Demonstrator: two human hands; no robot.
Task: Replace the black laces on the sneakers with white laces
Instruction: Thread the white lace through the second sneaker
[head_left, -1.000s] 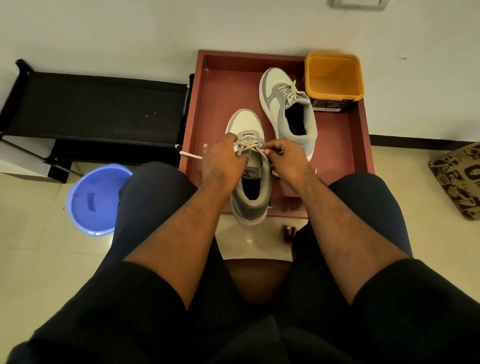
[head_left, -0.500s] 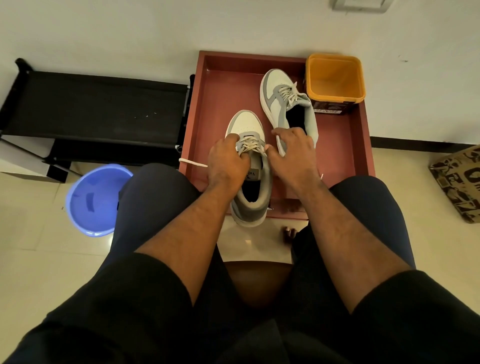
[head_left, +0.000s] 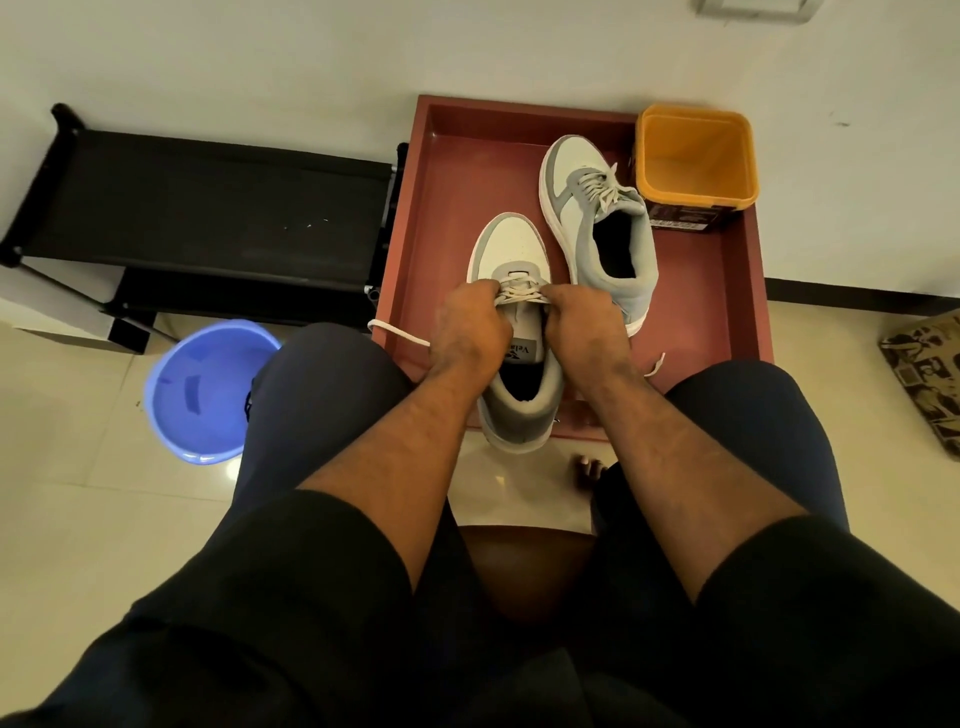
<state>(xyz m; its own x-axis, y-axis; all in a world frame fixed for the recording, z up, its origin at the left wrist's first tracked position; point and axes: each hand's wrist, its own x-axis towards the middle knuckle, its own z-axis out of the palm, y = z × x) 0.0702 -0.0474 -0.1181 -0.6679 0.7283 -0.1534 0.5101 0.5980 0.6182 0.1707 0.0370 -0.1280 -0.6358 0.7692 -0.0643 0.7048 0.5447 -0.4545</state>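
The right hand (head_left: 582, 325) has come back from the far sneaker (head_left: 597, 228); both hands' curled fingers seemingly pinch the white lace (head_left: 519, 296) on the near sneaker (head_left: 511, 260), left hand (head_left: 470, 325) opposite.

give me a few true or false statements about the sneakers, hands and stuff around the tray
1. Both hands, left hand and right hand, work at the laces of the near sneaker. True.
2. The far sneaker carries black laces. False: its laces are white.
3. The orange tub sits in the far right corner of the red tray. True.
4. The blue bucket stands inside the tray. False: it stands on the floor, left of the tray.
5. A white lace end trails over the tray's left edge. True.
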